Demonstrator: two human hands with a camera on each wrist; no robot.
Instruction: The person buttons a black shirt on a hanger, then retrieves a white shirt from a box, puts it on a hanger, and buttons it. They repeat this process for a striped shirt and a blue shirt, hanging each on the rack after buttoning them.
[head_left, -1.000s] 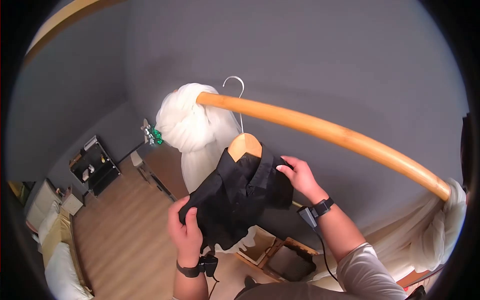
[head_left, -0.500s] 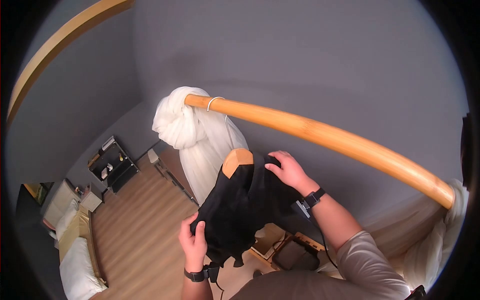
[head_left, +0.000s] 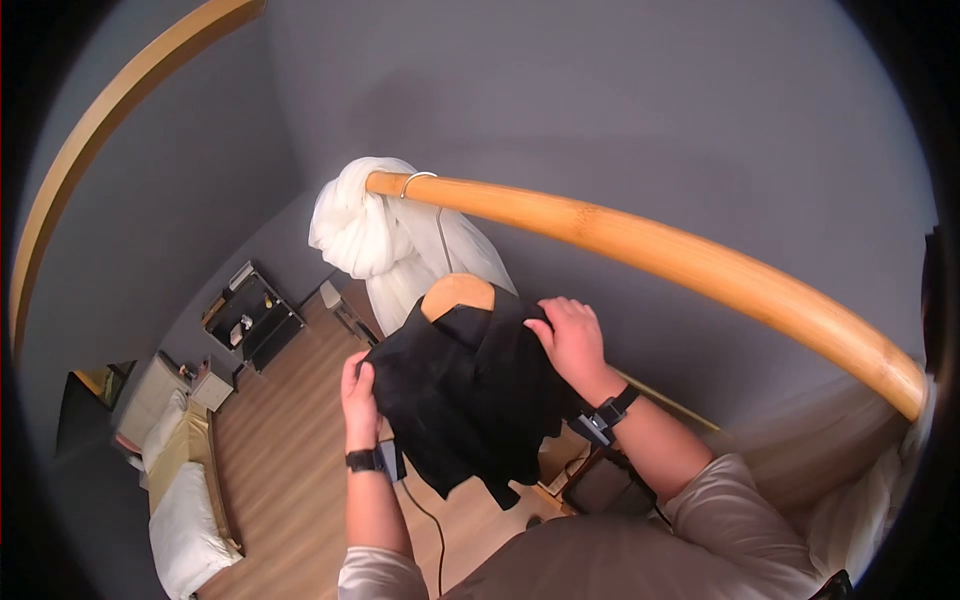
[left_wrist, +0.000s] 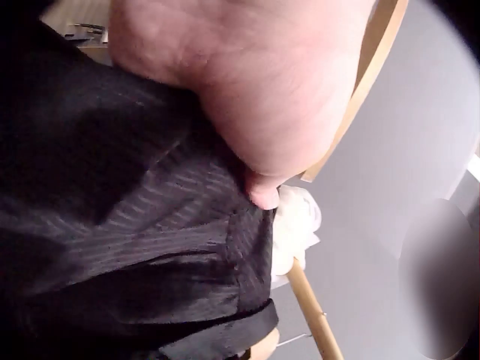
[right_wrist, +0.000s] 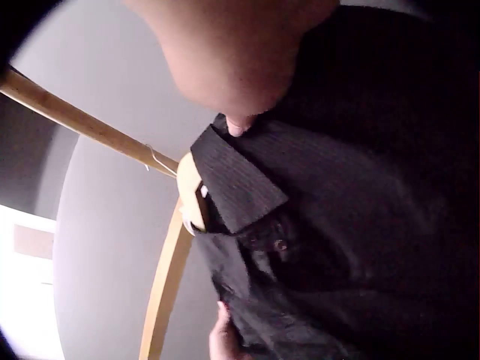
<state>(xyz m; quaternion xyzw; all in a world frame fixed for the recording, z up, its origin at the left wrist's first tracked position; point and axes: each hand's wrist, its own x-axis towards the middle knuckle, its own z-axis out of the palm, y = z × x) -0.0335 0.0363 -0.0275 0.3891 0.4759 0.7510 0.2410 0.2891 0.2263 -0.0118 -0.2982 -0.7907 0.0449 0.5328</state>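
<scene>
A black collared shirt (head_left: 465, 400) hangs on a wooden hanger (head_left: 458, 292), whose metal hook (head_left: 418, 176) loops over a round wooden rod (head_left: 620, 240) near its far end. My left hand (head_left: 360, 405) pinches the shirt at one shoulder, thumb on the near side. At the opposite shoulder, close to the collar, my right hand (head_left: 572, 345) grips the cloth between thumb and fingers. In the right wrist view the collar (right_wrist: 240, 180) is folded down, with a dark button (right_wrist: 280, 245) below it. Most of the hanger is hidden inside the shirt.
White sheer cloth (head_left: 350, 225) is knotted round the rod's far end, and more drapes at the near right. Behind the rod stands a grey wall (head_left: 600, 110). An open case (head_left: 610, 487) lies on the floor below the shirt. A bed (head_left: 190, 530) stands at lower left.
The hanger's hook, earlier raised behind the rod, has come down over it. The shirt now hangs with its front spread flatter, both hands still holding its shoulders.
</scene>
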